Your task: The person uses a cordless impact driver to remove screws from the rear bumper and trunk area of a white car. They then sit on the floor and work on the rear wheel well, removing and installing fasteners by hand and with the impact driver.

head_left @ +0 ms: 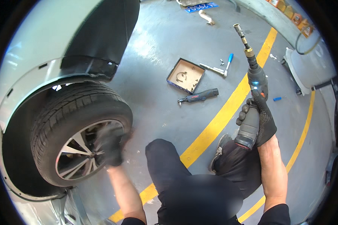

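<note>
My left hand (pixel 110 146), in a black glove and smeared by motion, is at the spoked alloy rim (pixel 74 150) of a car wheel. Its fingers cannot be made out. The black tyre (pixel 79 103) sits inside the wheel arch of a pale car (pixel 37 45). On the right, my gloved right hand (pixel 264 120) is closed around the grip of a cordless driver (pixel 257 75). This tool points away from me, with a small light glowing on its body. A socket on an extension (pixel 241 33) is fitted at its front end.
On the grey floor lie a shallow box (pixel 190 70) of small parts, a cordless ratchet (pixel 199 96), a blue-handled ratchet wrench (pixel 229 63) and a small blue piece (pixel 277 99). A whitish pipe (pixel 206 17) lies farther off. At right stands a wheeled pale bin (pixel 313 69).
</note>
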`<action>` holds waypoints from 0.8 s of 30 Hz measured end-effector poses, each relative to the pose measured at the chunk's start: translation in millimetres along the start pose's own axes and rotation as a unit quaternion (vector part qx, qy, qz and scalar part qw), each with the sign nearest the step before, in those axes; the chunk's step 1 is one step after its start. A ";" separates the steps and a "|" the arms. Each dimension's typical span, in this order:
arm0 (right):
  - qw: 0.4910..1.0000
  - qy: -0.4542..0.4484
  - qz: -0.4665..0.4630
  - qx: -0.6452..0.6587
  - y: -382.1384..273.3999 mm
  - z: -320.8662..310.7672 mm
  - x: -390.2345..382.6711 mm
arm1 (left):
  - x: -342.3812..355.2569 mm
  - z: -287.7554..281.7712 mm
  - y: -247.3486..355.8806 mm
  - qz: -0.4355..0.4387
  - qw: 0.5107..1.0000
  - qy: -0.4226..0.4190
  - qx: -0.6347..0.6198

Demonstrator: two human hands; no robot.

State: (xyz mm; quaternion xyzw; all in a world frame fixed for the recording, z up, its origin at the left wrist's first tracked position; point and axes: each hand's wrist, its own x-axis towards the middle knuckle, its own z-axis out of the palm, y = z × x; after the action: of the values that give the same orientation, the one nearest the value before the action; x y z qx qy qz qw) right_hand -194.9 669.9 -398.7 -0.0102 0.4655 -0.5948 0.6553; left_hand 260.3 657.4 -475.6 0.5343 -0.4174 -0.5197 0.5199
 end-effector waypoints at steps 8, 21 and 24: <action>0.998 0.003 0.049 -0.025 -39.1 -34.7 114.5 | 157.3 219.0 -200.9 0.127 0.849 -0.221 0.463; 0.993 0.069 0.075 -0.062 -99.2 -91.2 172.0 | 333.0 376.1 -322.4 0.114 0.664 -0.194 0.713; 0.995 0.074 0.062 -0.026 -99.7 -90.0 183.6 | 321.1 374.3 -332.4 0.147 0.642 -0.175 0.732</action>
State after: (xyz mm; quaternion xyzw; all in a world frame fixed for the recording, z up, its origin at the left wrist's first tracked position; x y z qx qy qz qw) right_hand -353.6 544.5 -503.0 0.0455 0.5280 -0.5400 0.6539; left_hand -105.5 332.1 -813.2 0.5709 -0.8180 -0.0457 -0.0539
